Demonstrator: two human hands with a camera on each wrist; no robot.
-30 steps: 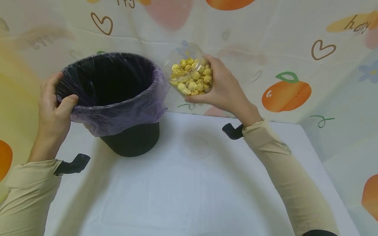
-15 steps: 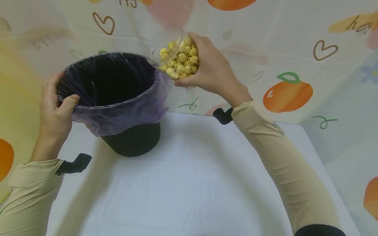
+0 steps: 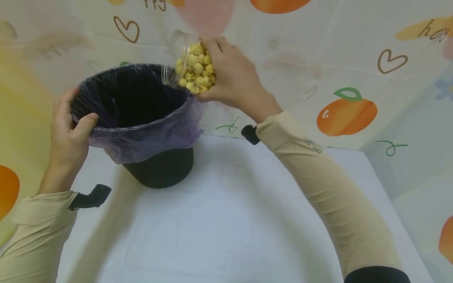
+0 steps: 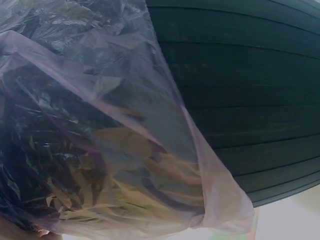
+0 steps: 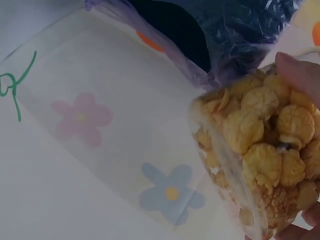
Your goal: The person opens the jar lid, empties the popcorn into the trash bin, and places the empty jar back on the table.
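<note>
A dark trash can (image 3: 162, 169) is lined with a thin purple plastic bag (image 3: 152, 139) folded over its rim. My left hand (image 3: 67, 137) grips the lined rim on the left side. In the left wrist view the bag (image 4: 100, 85) covers much of the ribbed can wall (image 4: 240, 90). My right hand (image 3: 237, 78) holds a clear plastic jar (image 3: 175, 55), tilted with its open mouth at the can's right rim. Yellow popcorn (image 3: 199, 70) sits inside the jar. The right wrist view shows the popcorn (image 5: 262, 145) packed near the jar's base.
The can stands on a white-covered table (image 3: 198, 228). Behind it hangs a cloth backdrop (image 3: 290, 102) printed with oranges, hearts and flowers. A faint ring mark (image 3: 237, 177) shows on the tabletop.
My right hand has carried the jar left and up to the can's rim, tipping its mouth further leftward. My left hand and the can stay in place.
</note>
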